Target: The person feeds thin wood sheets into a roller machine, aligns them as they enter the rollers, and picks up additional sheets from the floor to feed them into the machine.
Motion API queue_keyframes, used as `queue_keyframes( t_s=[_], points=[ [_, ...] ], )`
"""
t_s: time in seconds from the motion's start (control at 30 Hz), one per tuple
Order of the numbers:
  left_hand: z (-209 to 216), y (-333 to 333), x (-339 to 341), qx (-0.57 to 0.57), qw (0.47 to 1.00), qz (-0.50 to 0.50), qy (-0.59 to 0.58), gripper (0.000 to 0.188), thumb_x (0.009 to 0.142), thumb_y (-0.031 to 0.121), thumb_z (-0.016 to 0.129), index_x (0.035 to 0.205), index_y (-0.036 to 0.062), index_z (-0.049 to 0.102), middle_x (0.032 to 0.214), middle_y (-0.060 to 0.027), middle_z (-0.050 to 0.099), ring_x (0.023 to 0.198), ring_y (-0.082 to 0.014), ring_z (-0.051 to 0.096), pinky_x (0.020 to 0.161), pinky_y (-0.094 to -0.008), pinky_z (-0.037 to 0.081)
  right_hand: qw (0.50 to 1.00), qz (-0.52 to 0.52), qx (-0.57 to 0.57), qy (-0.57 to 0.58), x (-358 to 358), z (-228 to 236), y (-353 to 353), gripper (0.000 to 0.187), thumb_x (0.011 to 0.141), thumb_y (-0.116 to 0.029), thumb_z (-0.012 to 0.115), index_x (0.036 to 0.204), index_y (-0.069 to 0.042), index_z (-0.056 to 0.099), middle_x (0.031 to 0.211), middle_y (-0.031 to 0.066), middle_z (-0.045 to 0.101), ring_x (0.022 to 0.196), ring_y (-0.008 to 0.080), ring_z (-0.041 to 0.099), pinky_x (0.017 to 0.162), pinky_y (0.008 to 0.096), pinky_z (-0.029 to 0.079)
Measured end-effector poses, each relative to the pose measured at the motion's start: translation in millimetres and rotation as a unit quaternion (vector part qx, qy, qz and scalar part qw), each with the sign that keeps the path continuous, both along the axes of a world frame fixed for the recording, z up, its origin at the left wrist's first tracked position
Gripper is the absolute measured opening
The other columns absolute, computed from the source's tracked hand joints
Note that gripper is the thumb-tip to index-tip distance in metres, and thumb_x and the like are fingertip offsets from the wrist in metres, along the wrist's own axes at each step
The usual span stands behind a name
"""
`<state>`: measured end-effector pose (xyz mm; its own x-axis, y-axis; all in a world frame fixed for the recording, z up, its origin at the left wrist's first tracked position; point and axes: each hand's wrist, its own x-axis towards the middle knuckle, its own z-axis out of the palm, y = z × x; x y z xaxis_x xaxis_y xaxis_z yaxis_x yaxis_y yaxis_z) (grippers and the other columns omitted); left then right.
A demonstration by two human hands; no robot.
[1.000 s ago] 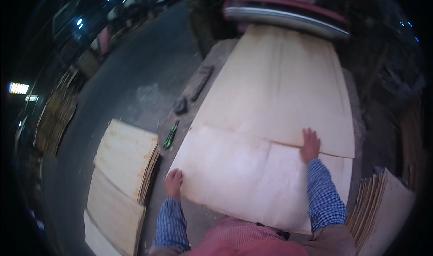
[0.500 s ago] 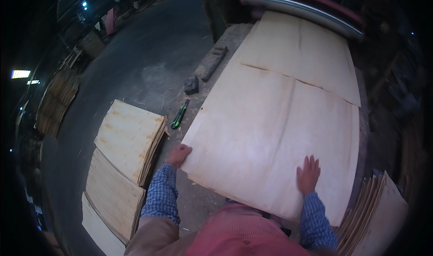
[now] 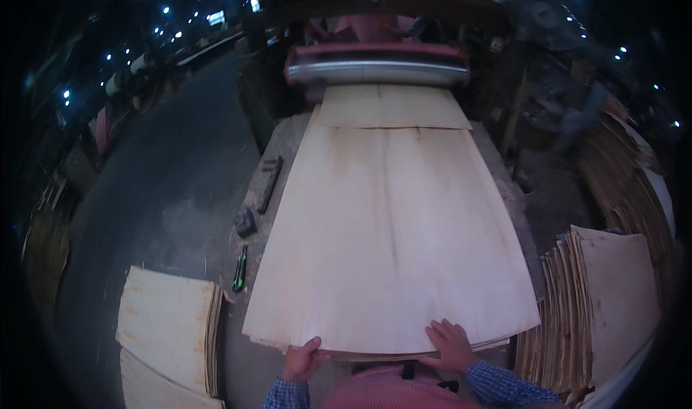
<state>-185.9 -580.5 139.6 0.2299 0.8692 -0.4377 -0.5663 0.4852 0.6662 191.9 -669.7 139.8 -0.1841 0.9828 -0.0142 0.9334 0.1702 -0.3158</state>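
over veneer sheet: open | left: green cutter | far end: roller

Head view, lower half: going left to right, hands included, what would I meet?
Stack of pale wooden sheets → green-and-black cutter → left hand → right hand → bundle of sheets at the far side.

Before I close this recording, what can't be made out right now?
Head view: far end of the pale sheets, hidden by the roller.
Head view: left stack, cut off by lower edge.
Head view: right background, dark and blurred.
Head view: sheet count by the left hand, edges too thin.
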Motion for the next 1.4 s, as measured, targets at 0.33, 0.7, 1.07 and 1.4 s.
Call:
queue_keyframes(
  t_s=[0.33,0.7,1.07,1.4],
  points=[
    [-54.6,-32.6,-37.3,-0.086,0.996,-0.034,0.012,0.032,0.099,0.019,0.05,0.122,-0.0032,0.049,0.1,-0.018,0.067,0.086,-0.0282,0.068,0.072,-0.0367,0.059,0.992,-0.123,0.031,-0.018,21.4,-1.8,-37.2,0.075,0.066,-0.01,0.064,0.139,-0.01,0.046,0.142,0.0173,0.045,0.132,0.042,0.038,0.104,0.0608,0.03],
    [-12.5,6.7,4.5,-0.132,0.99,0.03,0.03,0.028,0.098,0.025,0.051,0.103,-0.0019,0.06,0.091,-0.0146,0.067,0.071,-0.0221,0.063,0.058,-0.0299,0.051,0.995,-0.084,0.06,-0.007,38.8,20.7,26.6,0.075,0.066,-0.009,0.065,0.138,-0.011,0.046,0.142,0.0143,0.044,0.132,0.0414,0.037,0.103,0.0612,0.03],
    [-7.8,51.8,-25.0,-0.069,0.939,0.231,0.244,0.03,0.096,0.025,0.057,0.118,0.0043,0.057,0.097,-0.0066,0.067,0.082,-0.0164,0.066,0.062,-0.0258,0.054,0.987,-0.113,0.116,-0.01,78.8,-45.9,206.8,0.067,0.073,-0.004,0.061,0.139,-0.013,0.046,0.145,0.0104,0.041,0.136,0.0394,0.033,0.107,0.0612,0.026],
    [-73.6,18.8,-18.9,-0.046,0.915,0.252,0.312,0.028,0.092,0.018,0.059,0.114,0.0007,0.058,0.088,-0.0061,0.064,0.072,-0.0132,0.061,0.057,-0.0253,0.048,0.99,-0.118,0.078,0.016,78.6,-57.7,231.5,0.07,0.075,-0.003,0.059,0.142,-0.014,0.042,0.148,0.0099,0.037,0.14,0.0392,0.026,0.111,0.0612,0.018]
  ],
)
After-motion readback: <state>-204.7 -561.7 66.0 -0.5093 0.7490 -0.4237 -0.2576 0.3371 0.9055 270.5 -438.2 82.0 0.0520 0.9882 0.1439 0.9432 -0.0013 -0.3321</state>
